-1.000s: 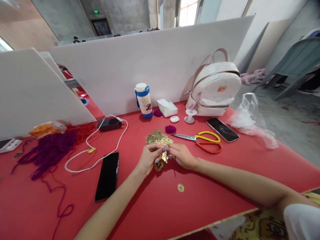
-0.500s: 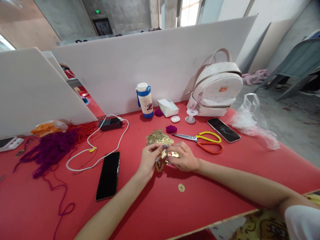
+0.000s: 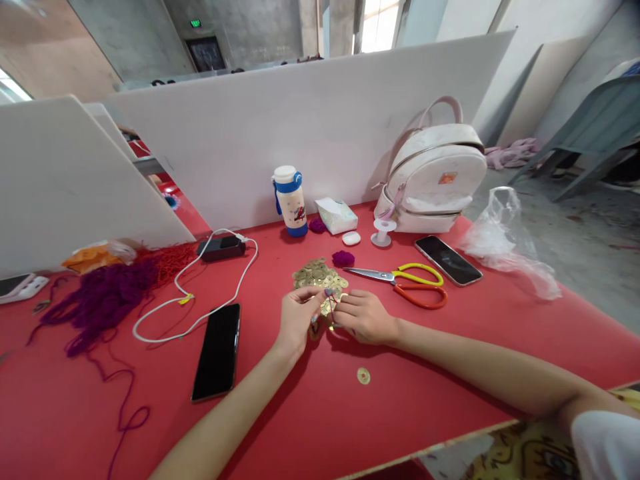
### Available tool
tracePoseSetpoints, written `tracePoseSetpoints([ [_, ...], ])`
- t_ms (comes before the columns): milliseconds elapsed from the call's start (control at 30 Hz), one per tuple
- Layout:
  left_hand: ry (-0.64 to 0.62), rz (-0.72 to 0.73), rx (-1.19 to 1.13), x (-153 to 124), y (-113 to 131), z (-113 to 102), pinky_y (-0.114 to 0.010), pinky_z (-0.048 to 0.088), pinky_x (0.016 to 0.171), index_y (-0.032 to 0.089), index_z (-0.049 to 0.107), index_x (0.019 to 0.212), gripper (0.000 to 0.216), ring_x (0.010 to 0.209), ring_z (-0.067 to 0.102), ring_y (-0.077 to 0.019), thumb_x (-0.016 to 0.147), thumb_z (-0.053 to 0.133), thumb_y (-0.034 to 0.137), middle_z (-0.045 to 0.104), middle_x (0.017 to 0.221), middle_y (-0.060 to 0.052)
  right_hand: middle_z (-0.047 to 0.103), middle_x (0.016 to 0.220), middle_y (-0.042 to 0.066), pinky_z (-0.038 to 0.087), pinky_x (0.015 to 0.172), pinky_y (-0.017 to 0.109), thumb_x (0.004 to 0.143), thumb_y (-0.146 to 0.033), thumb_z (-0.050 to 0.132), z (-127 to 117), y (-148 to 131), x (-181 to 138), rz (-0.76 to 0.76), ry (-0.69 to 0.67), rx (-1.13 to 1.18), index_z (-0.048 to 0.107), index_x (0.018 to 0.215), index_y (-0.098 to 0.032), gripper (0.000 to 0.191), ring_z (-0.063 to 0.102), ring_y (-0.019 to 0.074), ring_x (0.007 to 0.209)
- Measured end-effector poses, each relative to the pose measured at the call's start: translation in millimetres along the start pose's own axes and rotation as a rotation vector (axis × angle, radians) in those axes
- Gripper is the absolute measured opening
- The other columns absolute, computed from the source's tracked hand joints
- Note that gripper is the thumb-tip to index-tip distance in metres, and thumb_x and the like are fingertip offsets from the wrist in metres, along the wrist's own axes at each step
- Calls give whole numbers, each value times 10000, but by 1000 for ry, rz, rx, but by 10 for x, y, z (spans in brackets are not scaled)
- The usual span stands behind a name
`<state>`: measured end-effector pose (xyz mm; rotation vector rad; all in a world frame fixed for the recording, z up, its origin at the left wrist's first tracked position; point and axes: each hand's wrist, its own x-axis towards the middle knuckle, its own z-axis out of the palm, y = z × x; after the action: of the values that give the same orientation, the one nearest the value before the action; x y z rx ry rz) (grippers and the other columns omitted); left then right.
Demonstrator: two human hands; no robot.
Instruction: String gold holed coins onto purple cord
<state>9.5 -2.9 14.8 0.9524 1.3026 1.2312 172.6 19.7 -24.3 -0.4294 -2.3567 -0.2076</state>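
My left hand [image 3: 296, 319] and my right hand [image 3: 361, 315] meet over the red table [image 3: 430, 373], fingers pinched together. Between them I hold a small bunch of brass coins [image 3: 327, 311] tied with purple thread. Just behind my fingers lies a heap of loose brass coins [image 3: 316, 274]. A single coin [image 3: 363, 377] lies on the table in front of my hands. A small ball of purple yarn [image 3: 342, 258] sits behind the heap.
Scissors [image 3: 406, 283] with yellow and red handles lie right of the heap, a phone [image 3: 447, 260] beyond them. Another phone [image 3: 217, 350], a white cable [image 3: 193, 303] and purple yarn [image 3: 100, 300] lie left. A bottle [image 3: 290, 200], tissue pack [image 3: 336, 215], spool [image 3: 383, 232], backpack [image 3: 433, 177] and plastic bag [image 3: 505, 240] stand behind.
My hands stayed together over the coins; the right fingers shifted slightly while working the thread at the bunch. Nothing else on the table moved.
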Motion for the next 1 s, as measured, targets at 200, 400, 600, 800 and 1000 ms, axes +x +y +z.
tracePoseSetpoints([
  [200, -80, 411, 447, -1, -128, -35, -266, 480, 661, 182, 737, 700, 81, 737, 652, -182, 741, 667, 186, 731, 783, -57, 575, 651, 15, 246, 524, 293, 923, -115, 365, 0, -37, -43, 39, -97, 8, 554, 761, -183, 258, 447, 141, 567],
  [400, -111, 275, 462, 89, -223, -81, -261, 473, 578, 177, 758, 798, 139, 688, 662, -196, 778, 641, 249, 737, 753, -66, 584, 788, 53, 357, 589, 269, 922, -136, 356, -6, 108, -41, 364, -36, 238, 561, 811, -197, 241, 512, 168, 704],
  [600, -109, 185, 366, 140, -215, -91, -261, 477, 568, 161, 767, 838, 161, 704, 672, -213, 767, 662, 260, 743, 761, -93, 500, 754, 33, 379, 599, 278, 965, -191, 331, 24, 155, -48, 524, 87, 399, 494, 731, -202, 286, 485, 168, 679],
  [800, -118, 219, 387, 127, -179, -72, -290, 503, 685, 175, 771, 795, 122, 774, 683, -217, 750, 658, 192, 758, 838, -91, 507, 750, 31, 406, 628, 289, 1012, -312, 309, 33, 153, -35, 597, 116, 528, 475, 706, -201, 365, 497, 169, 696],
  [1000, -139, 262, 420, 111, -183, -68, -253, 470, 604, 191, 770, 785, 128, 713, 664, -189, 764, 645, 194, 753, 826, -74, 524, 762, 36, 425, 665, 303, 1023, -377, 283, 33, 146, -24, 588, 107, 580, 531, 783, -196, 390, 517, 178, 732],
])
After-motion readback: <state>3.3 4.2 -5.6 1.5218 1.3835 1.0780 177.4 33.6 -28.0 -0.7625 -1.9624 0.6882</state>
